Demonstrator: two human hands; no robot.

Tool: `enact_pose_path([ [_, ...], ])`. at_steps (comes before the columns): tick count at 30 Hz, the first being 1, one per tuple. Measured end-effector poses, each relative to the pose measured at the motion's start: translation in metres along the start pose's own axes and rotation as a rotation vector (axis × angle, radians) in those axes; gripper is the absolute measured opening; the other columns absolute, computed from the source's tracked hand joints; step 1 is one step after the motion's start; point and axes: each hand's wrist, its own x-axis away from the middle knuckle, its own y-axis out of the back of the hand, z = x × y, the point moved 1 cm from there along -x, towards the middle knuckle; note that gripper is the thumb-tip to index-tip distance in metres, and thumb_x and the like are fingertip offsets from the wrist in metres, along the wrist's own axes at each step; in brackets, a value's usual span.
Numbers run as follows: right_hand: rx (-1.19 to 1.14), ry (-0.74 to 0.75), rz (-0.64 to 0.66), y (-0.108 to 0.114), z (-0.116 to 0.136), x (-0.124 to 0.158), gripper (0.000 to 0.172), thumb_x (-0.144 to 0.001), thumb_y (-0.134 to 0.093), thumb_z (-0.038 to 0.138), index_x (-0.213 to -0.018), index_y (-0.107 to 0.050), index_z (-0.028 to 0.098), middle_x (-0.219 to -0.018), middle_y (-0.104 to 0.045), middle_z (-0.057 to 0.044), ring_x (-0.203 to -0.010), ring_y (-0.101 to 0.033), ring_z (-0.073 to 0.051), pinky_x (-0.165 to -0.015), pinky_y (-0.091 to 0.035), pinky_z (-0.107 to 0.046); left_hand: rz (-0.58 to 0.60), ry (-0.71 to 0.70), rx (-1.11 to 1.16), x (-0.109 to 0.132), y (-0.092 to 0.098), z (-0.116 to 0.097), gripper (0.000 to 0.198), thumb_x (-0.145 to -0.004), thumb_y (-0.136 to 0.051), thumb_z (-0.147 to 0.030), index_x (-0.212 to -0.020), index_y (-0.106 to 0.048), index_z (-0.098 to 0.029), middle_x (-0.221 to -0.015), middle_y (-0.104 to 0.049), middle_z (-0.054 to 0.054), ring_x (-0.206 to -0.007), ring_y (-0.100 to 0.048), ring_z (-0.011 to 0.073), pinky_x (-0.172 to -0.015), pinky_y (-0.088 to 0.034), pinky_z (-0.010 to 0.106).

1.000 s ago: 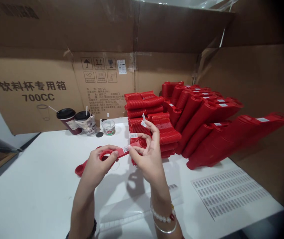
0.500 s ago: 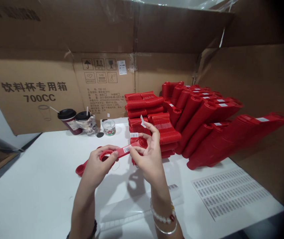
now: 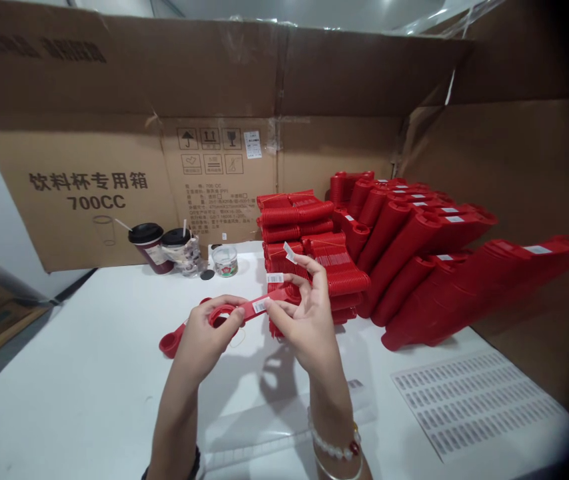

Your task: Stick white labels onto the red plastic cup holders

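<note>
My left hand [image 3: 204,343] is closed on a flat red plastic piece [image 3: 248,313] with a ring opening, tilted above the white table. On its strip lies a white barcode label [image 3: 260,305], with the thumb of my right hand [image 3: 314,327] pressed at the label's right edge. Fingers of that hand are behind the strip's far end, partly hidden. Two more barcode stickers cling to my right fingertips: one lies sideways [image 3: 274,277], another sticks up from the index finger [image 3: 289,252]. Beyond my left hand, another red piece [image 3: 168,344] shows on the table.
Bundled red pieces [image 3: 334,260] are stacked behind my right hand; labelled red rows [image 3: 404,233] stand to the right. A barcode label sheet [image 3: 474,400] lies front right, clear backing [image 3: 264,423] in front. Lidded cups [image 3: 152,250], a small tub [image 3: 225,261] and cardboard walls [image 3: 219,73] are behind.
The whole view has shifted slightly, so everything sits a little lower and farther right. Both hands keep their hold on the red piece, with the thumb still at the label.
</note>
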Motion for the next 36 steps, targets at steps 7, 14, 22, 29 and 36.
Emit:
enact_pose_path([
  [7, 0.061, 0.037, -0.027, 0.001, -0.002, -0.001, 0.059, -0.071, -0.066, 0.014, -0.121, -0.042, 0.032, -0.139, -0.033, -0.005, -0.112, -0.048, -0.018, -0.074, -0.06, -0.025, -0.018, 0.004, -0.004, 0.001, -0.001, -0.001, 0.027, -0.07, -0.062, -0.04, -0.079, -0.072, -0.016, -0.057, -0.062, 0.002, -0.042, -0.039, 0.0095, -0.04, -0.029, 0.021],
  [14, 0.069, 0.048, -0.021, 0.0, -0.002, 0.0, 0.055, -0.072, -0.064, 0.014, -0.119, -0.043, 0.031, -0.139, -0.034, -0.006, -0.112, -0.047, -0.018, -0.074, -0.061, -0.025, -0.009, -0.019, -0.008, 0.002, 0.001, -0.001, 0.027, -0.072, -0.062, -0.04, -0.079, -0.072, -0.016, -0.059, -0.063, 0.001, -0.042, -0.04, 0.0086, -0.041, -0.03, 0.021],
  [22, 0.114, 0.087, -0.03, -0.002, 0.0, 0.001, 0.052, -0.073, -0.062, 0.012, -0.118, -0.045, 0.031, -0.137, -0.032, -0.005, -0.111, -0.048, -0.017, -0.073, -0.061, -0.024, -0.013, -0.009, 0.006, 0.004, 0.0, -0.006, 0.027, -0.07, -0.064, -0.041, -0.078, -0.072, -0.016, -0.067, -0.066, 0.003, -0.045, -0.045, 0.0097, -0.04, -0.03, 0.021],
  [29, 0.167, 0.113, -0.037, -0.005, 0.002, 0.002, 0.048, -0.075, -0.06, 0.011, -0.117, -0.047, 0.028, -0.136, -0.029, -0.006, -0.109, -0.051, -0.016, -0.072, -0.061, -0.021, -0.006, -0.017, -0.02, 0.005, 0.0, -0.002, 0.029, -0.073, -0.062, -0.042, -0.082, -0.07, -0.015, -0.071, -0.067, 0.004, -0.047, -0.045, 0.0095, -0.042, -0.03, 0.021],
  [36, 0.408, 0.268, -0.037, -0.011, -0.007, 0.006, 0.051, -0.08, -0.05, 0.005, -0.126, -0.044, 0.026, -0.139, -0.029, -0.01, -0.107, -0.056, -0.017, -0.074, -0.062, -0.027, -0.038, -0.023, -0.064, 0.007, 0.002, -0.001, 0.029, -0.077, -0.06, -0.042, -0.086, -0.069, -0.015, -0.075, -0.067, 0.004, -0.057, -0.051, 0.0119, -0.047, -0.035, 0.021],
])
